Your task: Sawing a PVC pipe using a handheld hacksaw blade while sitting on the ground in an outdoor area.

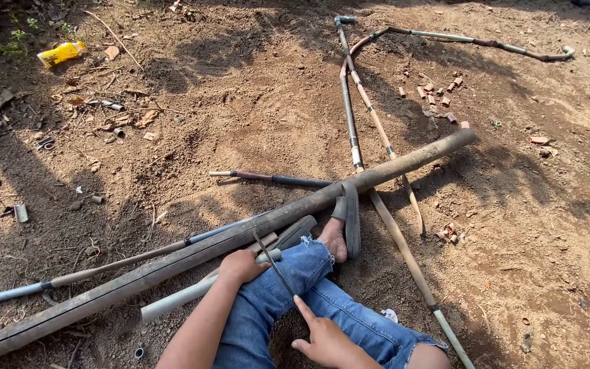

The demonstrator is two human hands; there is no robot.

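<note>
I sit on bare soil with my jeans-clad leg (288, 287) bent and my sandalled foot (339, 229) pressed against a long thick dirty pipe (172, 263) that lies diagonally. My left hand (240, 266) grips a lighter grey pipe (179, 297) lying beside the thick one. My right hand (326, 340) holds a thin dark saw blade (272, 263), index finger stretched along it. The blade slants up and to the left across the grey pipe, just right of my left hand.
Thin pipes and rods (360, 96) lie crossed on the ground beyond my foot, one long one (411, 263) running to the lower right. Short cut pipe pieces (435, 92) are scattered at upper right. A yellow bottle (61, 53) lies at upper left among litter.
</note>
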